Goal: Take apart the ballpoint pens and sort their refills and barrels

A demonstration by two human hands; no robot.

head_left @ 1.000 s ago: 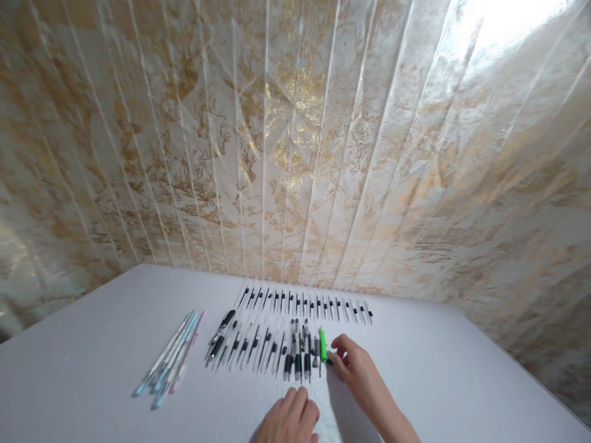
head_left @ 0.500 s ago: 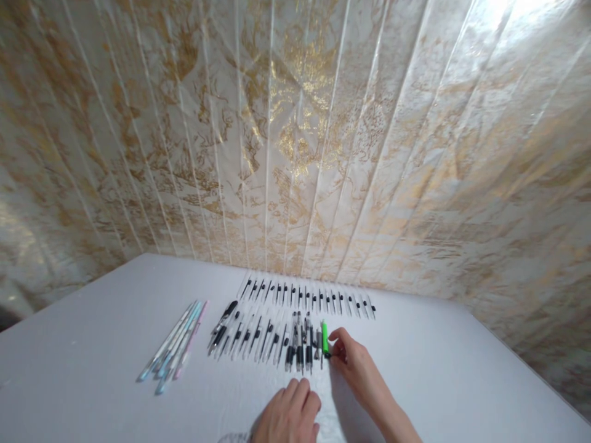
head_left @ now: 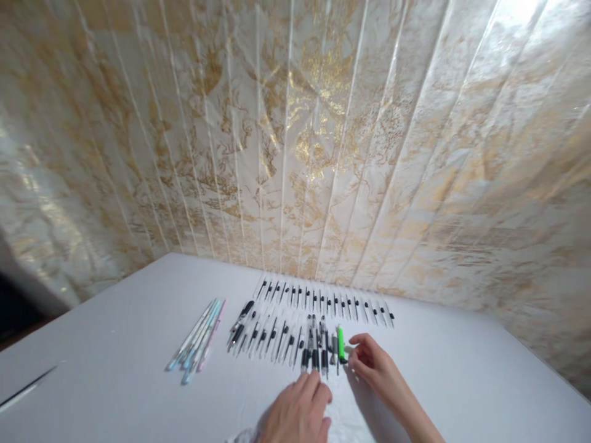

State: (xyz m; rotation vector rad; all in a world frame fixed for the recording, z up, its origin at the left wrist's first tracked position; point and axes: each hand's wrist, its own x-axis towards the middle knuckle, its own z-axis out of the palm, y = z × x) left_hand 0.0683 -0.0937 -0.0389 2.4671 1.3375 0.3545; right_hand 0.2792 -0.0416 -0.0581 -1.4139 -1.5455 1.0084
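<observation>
My left hand [head_left: 300, 409] rests on the table with its fingers stretched forward. Its fingertips reach the lower ends of the clear pens with black grips [head_left: 315, 357]; whether they touch is hard to see. To the right, my right hand [head_left: 376, 364] hovers beside a bright green pen-like piece [head_left: 340, 344], thumb and forefinger apart with nothing visible between them. A small black part [head_left: 343, 361] lies at the green piece's lower end. Just left of it is a slim grey piece [head_left: 334, 347]. Clear pen parts with black bits [head_left: 272, 335] continue the row leftward.
Another long row of clear pen parts [head_left: 323, 300] lies behind, near the gold-patterned curtain [head_left: 295, 154]. Several pale blue, white and pink pens [head_left: 198, 338] are bunched at left. A thin dark and white stick [head_left: 25, 391] lies on the white table [head_left: 115, 344] at far left.
The view has swung left, bringing the thin stick into sight. My right hand has drawn slightly away from the green piece. My left hand has moved forward to the black-grip pens.
</observation>
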